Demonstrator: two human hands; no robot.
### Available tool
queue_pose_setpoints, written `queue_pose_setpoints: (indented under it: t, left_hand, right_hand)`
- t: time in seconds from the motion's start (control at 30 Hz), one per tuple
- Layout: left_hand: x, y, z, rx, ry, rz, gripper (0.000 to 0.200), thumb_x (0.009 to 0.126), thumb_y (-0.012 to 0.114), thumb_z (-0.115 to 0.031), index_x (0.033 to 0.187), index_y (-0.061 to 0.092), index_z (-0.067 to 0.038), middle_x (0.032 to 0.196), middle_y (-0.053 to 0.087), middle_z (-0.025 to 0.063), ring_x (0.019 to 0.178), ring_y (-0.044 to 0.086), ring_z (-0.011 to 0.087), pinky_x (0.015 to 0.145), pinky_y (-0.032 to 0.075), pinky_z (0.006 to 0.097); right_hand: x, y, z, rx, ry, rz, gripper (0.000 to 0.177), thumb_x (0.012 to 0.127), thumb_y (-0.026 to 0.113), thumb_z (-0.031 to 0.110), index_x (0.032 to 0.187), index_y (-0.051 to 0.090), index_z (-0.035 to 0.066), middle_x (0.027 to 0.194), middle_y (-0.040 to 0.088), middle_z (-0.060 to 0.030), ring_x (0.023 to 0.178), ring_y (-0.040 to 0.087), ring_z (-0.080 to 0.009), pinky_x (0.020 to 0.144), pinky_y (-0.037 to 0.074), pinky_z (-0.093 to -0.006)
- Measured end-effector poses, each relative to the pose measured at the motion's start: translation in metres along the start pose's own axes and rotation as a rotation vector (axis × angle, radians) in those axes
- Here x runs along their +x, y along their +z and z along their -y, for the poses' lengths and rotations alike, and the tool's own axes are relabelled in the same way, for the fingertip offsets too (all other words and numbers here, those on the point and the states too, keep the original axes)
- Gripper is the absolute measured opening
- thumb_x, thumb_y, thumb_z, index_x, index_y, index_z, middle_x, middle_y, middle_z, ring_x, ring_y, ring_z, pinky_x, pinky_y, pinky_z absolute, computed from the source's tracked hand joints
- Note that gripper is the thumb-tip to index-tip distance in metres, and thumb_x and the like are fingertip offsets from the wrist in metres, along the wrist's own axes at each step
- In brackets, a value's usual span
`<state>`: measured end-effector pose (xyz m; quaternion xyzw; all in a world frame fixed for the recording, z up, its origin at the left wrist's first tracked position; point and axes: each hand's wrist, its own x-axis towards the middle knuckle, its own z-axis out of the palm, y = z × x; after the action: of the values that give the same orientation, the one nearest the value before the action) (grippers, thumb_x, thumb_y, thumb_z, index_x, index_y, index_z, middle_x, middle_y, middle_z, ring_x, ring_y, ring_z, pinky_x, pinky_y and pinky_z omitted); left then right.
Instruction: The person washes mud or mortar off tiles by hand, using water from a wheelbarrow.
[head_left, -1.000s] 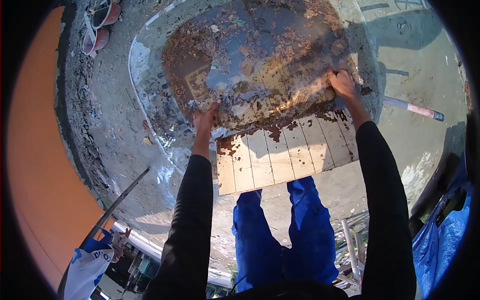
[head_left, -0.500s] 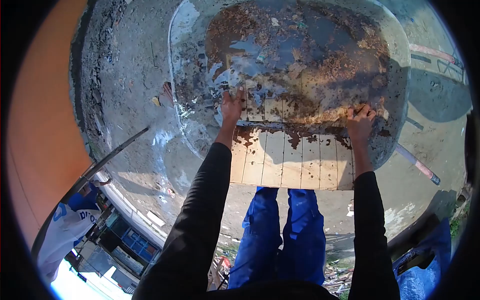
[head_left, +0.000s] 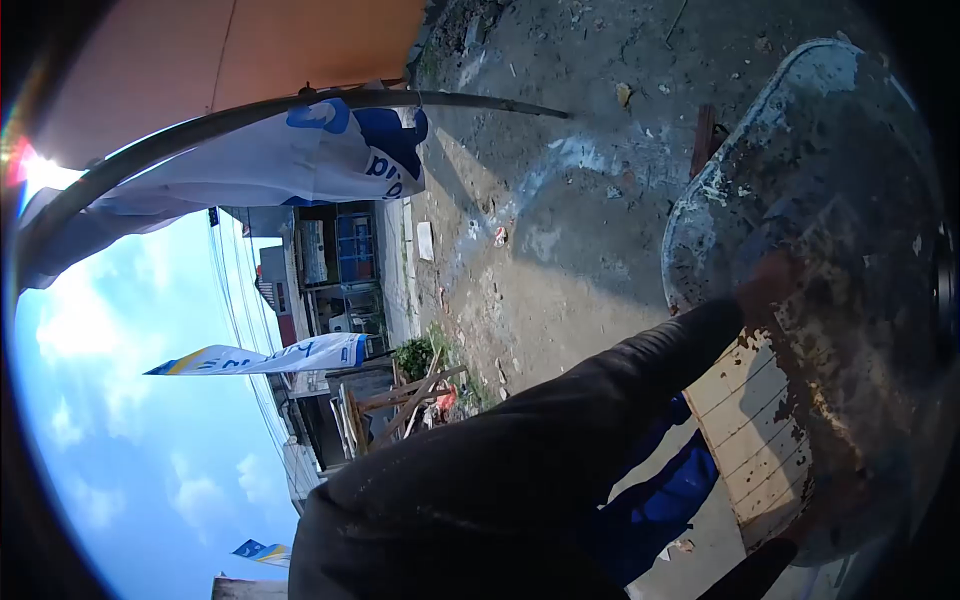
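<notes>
A large worn tub-like thing with rounded corners and a pale, peeling rim fills the right side of the view. Across its near edge lies a cream slatted panel, wet and stained brown at its upper end. My left hand, smeared by motion, is over the tub close to that stained end; its fingers do not show clearly. My right hand is a dark blur near the panel's lower corner, its fingers hidden in shadow. Dark sleeves cover both arms.
A curved pole carries a white and blue banner at upper left. Beyond stand an orange wall, a second banner, a pile of wood and a shop front. The dirt ground holds scattered litter.
My view has swung left and tilted, so the tub and panel now sit at the right edge. Both hands, sharp on the panel before, are now blurred.
</notes>
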<state>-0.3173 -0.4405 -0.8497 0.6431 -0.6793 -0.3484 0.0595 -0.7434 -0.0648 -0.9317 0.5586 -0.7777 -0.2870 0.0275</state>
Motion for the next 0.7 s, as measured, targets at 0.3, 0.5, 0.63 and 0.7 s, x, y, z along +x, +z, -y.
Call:
queue_pose_setpoints:
  t: [0.3, 0.5, 0.63, 0.7]
  left_hand:
    - [0.007, -0.028, -0.019, -0.020, -0.142, 0.201, 0.050, 0.095, 0.057, -0.040, 0.116, 0.058, 0.005, 0.110, 0.064, 0.0306, 0.107, 0.062, 0.0484, 0.090, 0.051, 0.0539]
    - [0.007, -0.013, -0.003, -0.005, -0.067, 0.060, 0.045, 0.097, 0.055, -0.042, 0.110, 0.069, -0.001, 0.105, 0.068, 0.0263, 0.103, 0.064, 0.0459, 0.091, 0.052, 0.0540]
    - [-0.002, -0.034, -0.026, -0.174, -0.229, 0.178, 0.056, 0.094, 0.060, -0.047, 0.112, 0.066, 0.005, 0.107, 0.067, 0.0293, 0.104, 0.065, 0.0452, 0.091, 0.052, 0.0511]
    - [-0.003, -0.045, -0.031, -0.148, -0.307, 0.140, 0.060, 0.090, 0.065, -0.052, 0.111, 0.068, 0.004, 0.108, 0.068, 0.0283, 0.104, 0.066, 0.0417, 0.090, 0.052, 0.0482]
  right_hand:
    - [0.006, 0.052, -0.006, 0.327, 0.018, 0.151, 0.043, 0.101, 0.056, 0.035, 0.133, 0.058, 0.006, 0.124, 0.063, -0.0146, 0.117, 0.061, -0.0306, 0.103, 0.046, -0.0459]
    - [0.037, 0.012, -0.022, 0.326, 0.085, 0.066, 0.045, 0.100, 0.059, 0.033, 0.134, 0.057, 0.005, 0.126, 0.061, -0.0163, 0.117, 0.060, -0.0315, 0.102, 0.047, -0.0448]
    - [0.033, -0.017, -0.030, 0.325, 0.151, 0.025, 0.046, 0.099, 0.062, 0.032, 0.135, 0.056, 0.004, 0.128, 0.060, -0.0174, 0.117, 0.060, -0.0321, 0.101, 0.047, -0.0441]
    - [0.030, -0.041, -0.022, 0.346, 0.173, -0.006, 0.047, 0.098, 0.063, 0.032, 0.136, 0.055, 0.004, 0.128, 0.059, -0.0180, 0.117, 0.059, -0.0324, 0.100, 0.048, -0.0438]
